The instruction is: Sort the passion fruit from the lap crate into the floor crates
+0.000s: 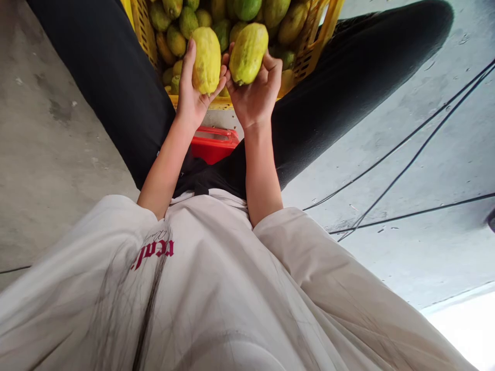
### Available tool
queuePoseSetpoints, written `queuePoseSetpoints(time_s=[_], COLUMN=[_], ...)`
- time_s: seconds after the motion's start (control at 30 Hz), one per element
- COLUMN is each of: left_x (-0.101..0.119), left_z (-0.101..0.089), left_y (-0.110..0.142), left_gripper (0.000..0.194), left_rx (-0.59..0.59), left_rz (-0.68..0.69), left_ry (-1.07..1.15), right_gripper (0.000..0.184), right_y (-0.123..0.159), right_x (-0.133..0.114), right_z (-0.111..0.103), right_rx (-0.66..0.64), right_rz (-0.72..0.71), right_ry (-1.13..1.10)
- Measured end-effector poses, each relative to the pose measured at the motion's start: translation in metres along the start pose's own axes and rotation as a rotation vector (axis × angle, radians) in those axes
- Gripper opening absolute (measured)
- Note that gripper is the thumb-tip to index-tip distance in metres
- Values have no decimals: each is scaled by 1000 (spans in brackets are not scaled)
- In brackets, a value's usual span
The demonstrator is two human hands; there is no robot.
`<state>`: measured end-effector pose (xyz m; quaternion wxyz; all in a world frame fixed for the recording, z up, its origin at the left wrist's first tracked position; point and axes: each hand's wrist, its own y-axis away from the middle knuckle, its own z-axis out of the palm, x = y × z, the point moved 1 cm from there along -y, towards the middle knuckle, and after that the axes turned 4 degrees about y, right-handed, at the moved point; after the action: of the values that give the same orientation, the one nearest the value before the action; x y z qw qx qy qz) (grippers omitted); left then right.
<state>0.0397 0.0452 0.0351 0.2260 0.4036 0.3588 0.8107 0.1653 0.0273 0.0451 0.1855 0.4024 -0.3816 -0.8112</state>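
My left hand (190, 100) is wrapped around a ripe yellow papaya (206, 59), its thumb along the fruit's left side. Beside it, my right hand (255, 98) cradles a second, yellow-green papaya (248, 53) from below. The two fruits are held upright, a small gap apart, and the fingertips of both hands meet or nearly meet between them. Both hands are above the near rim of a yellow plastic crate (145, 33). Several more papayas (188, 22), green to yellow-orange, fill the crate; its far side is cut off by the frame.
Black-trousered legs (112, 87) spread on either side of the crate. Below its near rim, a red plastic seat or container (214, 147) shows between the thighs. Dark cables (402, 180) cross the concrete floor (417, 103) at the right.
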Motion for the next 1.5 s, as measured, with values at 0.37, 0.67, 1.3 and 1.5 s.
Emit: queuePoseSetpoints(time_s=[0.37, 0.67, 1.3, 1.5], left_x=[-9, -18, -24, -14], left_z=[14, 17, 9, 10], left_y=[5, 8, 11, 11], left_gripper=[46, 55, 41, 46], left_rx=[5, 27, -26, -16], left_rz=[-19, -20, -81, -62], left_ry=[-42, 15, 175, 189], right_gripper=[71, 78, 56, 64], right_y=[-6, -39, -7, -25], right_x=[1, 13, 5, 20], right_z=[-5, -31, -9, -33], right_rx=[63, -59, -76, -152], right_rz=[-49, -114, 337, 260], right_ry=[169, 219, -1638, -1456])
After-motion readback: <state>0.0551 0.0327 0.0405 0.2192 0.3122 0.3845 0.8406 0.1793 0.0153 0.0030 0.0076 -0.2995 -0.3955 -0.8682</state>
